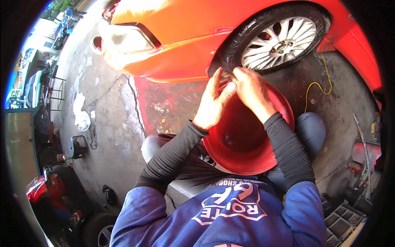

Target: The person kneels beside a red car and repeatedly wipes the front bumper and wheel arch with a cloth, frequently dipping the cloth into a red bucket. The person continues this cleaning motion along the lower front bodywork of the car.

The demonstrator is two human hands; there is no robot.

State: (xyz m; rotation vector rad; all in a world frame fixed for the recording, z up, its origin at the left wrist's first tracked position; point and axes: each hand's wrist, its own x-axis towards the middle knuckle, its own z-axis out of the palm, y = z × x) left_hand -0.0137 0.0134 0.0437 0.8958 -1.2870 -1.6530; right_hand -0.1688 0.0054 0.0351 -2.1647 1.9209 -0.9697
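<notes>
Floor (pixel 113 136) (grey, cracked, stained red) w/ red car (pixel 181 39), basin (pixel 247 163) nr wheel (pixel 282 45).

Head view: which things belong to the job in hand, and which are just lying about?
Likely in the job:
left hand and right hand, close together; anything pinched is unclear
round red basin beneath them
silver multi-spoke wheel, possibly

Apparently lying about:
thin yellow cord
grey compartmented tray, lower right

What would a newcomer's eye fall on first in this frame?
Probably the bright red car filling the upper part, with its silver-spoked wheel at upper right. Next, the large red basin near the centre, the left hand and right hand close together by its far side.
</notes>
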